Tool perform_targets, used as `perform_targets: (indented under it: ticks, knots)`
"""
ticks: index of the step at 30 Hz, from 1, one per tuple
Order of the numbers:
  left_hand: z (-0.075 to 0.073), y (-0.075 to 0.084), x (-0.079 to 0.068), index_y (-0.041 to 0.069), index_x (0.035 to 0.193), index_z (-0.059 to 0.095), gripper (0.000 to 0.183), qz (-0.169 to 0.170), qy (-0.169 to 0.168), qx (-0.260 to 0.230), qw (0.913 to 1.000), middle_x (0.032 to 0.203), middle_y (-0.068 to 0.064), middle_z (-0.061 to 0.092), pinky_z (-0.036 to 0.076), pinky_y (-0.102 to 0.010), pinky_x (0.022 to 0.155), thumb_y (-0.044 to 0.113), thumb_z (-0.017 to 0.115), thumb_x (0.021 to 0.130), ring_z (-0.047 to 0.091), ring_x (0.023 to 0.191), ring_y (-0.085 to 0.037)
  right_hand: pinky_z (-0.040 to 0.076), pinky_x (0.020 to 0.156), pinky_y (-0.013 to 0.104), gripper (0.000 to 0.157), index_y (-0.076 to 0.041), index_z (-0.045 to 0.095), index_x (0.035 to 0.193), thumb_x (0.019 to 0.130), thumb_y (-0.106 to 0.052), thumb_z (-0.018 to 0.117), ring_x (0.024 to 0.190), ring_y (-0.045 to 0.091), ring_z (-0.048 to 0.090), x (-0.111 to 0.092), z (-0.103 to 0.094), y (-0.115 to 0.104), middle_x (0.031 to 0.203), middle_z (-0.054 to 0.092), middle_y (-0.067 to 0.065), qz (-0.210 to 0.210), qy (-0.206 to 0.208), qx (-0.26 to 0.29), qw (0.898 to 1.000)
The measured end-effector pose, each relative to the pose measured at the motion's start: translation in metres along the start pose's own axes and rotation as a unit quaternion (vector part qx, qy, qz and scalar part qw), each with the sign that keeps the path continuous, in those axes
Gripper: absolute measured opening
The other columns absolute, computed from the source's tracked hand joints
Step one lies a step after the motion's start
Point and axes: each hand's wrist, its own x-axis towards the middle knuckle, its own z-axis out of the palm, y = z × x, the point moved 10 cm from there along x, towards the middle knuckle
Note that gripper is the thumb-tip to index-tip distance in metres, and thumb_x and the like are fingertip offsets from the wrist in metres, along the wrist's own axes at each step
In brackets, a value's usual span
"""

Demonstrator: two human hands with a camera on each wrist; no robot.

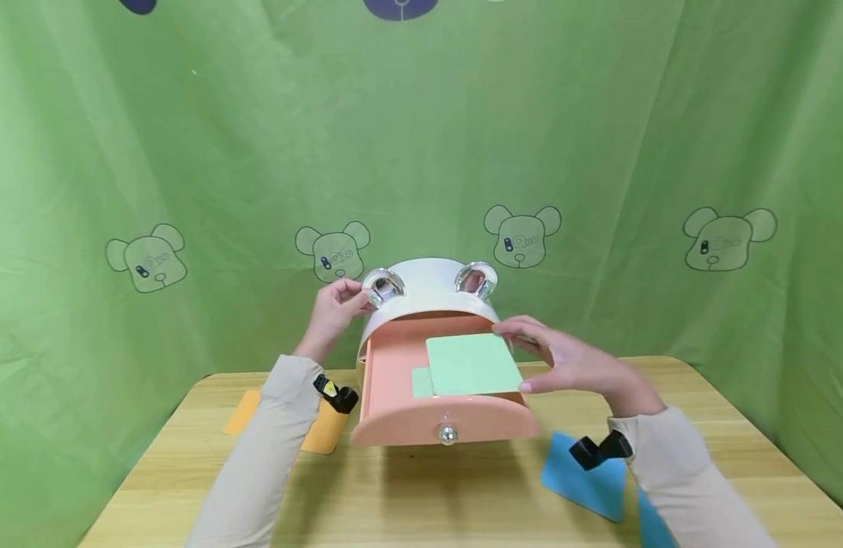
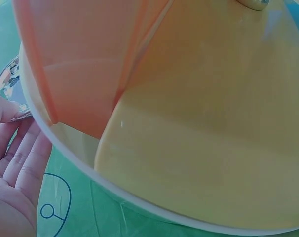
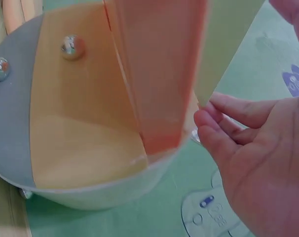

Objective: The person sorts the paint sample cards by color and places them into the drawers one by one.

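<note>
A white rounded box (image 1: 431, 283) with silver ears stands on the table, its pink top drawer (image 1: 445, 420) pulled out. My left hand (image 1: 332, 312) pinches the left silver ear (image 1: 396, 281) between thumb and fingers, seen also at the edge of the left wrist view. With my right hand (image 1: 572, 364) I hold a light green card (image 1: 474, 365) by its right side, tilted over the drawer. Fingers and thumb pinch that card's corner in the right wrist view. Another green card (image 1: 422, 383) lies inside the drawer, partly hidden beneath the held one.
Orange cards (image 1: 325, 431) lie on the wooden table (image 1: 421, 506) left of the box, partly behind my left forearm. Blue cards (image 1: 585, 478) lie to the right, partly under my right forearm. Below the pink drawer are a yellow drawer front (image 3: 80, 118) and a grey one (image 3: 11, 118).
</note>
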Motion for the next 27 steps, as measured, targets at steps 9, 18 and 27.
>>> perform_targets:
  ticks: [9, 18, 27]
  knots:
    - [0.001, -0.002, 0.001, -0.002, 0.097, 0.057, 0.011, 0.002, 0.003, 0.006, 1.0000, 0.085, -0.002, 0.065, 0.057, -0.026, 0.077, -0.001, 0.060, 0.086, 0.063, 0.073, -0.011, 0.032, 0.111, 0.025, 0.077, -0.002, 0.033, 0.141, 0.079, -0.021, 0.075, 0.132, 0.036, 0.035, 0.011, 0.008, 0.007, 0.142, 0.034, 0.013, 0.042, 0.025, -0.075, 0.996]
    - [0.000, -0.004, 0.002, -0.001, 0.097, 0.058, 0.011, -0.005, 0.004, 0.008, 0.9999, 0.085, -0.003, 0.065, 0.057, -0.030, 0.081, 0.000, 0.060, 0.086, 0.063, 0.073, -0.012, 0.026, 0.105, 0.006, 0.058, -0.001, 0.036, 0.138, 0.089, -0.013, 0.064, 0.134, 0.038, 0.032, -0.003, 0.005, -0.006, 0.141, 0.038, 0.018, 0.035, 0.095, -0.056, 0.993]
    - [-0.001, -0.002, 0.001, -0.003, 0.098, 0.057, 0.012, -0.001, 0.002, 0.003, 1.0000, 0.087, -0.005, 0.065, 0.057, -0.027, 0.079, 0.000, 0.060, 0.087, 0.064, 0.074, -0.013, 0.042, 0.098, 0.012, 0.049, -0.002, 0.047, 0.130, 0.085, 0.000, 0.065, 0.120, 0.017, 0.050, -0.019, 0.017, -0.067, 0.130, 0.051, 0.013, -0.023, 0.224, -0.045, 0.973]
